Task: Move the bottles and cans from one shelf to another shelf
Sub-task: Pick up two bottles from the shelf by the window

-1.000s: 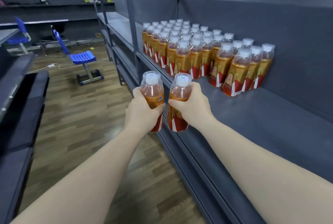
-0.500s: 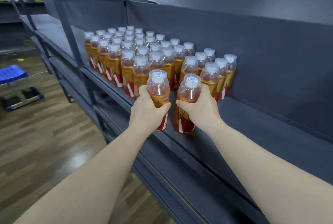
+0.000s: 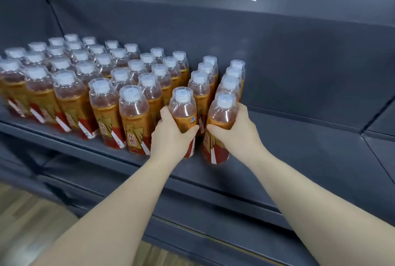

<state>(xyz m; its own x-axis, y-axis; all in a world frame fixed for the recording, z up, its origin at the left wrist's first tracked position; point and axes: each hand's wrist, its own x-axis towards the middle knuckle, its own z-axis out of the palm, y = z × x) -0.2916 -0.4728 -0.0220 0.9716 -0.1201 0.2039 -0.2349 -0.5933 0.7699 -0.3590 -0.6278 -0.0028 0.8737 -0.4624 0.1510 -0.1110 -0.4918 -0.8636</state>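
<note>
My left hand [image 3: 171,137] grips an amber drink bottle [image 3: 183,108] with a white cap and a gold and red label. My right hand [image 3: 237,133] grips a second, matching bottle [image 3: 222,114]. Both bottles stand upright at the front of the dark grey shelf [image 3: 310,158], at the right end of a block of several rows of the same bottles [image 3: 102,86]. The left-hand bottle fronts one row, the right-hand bottle fronts the rightmost row. Whether their bases touch the shelf is hard to tell.
The shelf's grey back panel [image 3: 277,62] rises behind the bottles. A bare stretch of shelf runs to the right of my right hand. A lower shelf edge [image 3: 192,218] juts out beneath my arms. Wooden floor [image 3: 25,223] shows at the bottom left.
I have carried both bottles from the aisle over the shelf edge and in against the front of the rows. My view has swung right, so the chair and aisle are out of sight.
</note>
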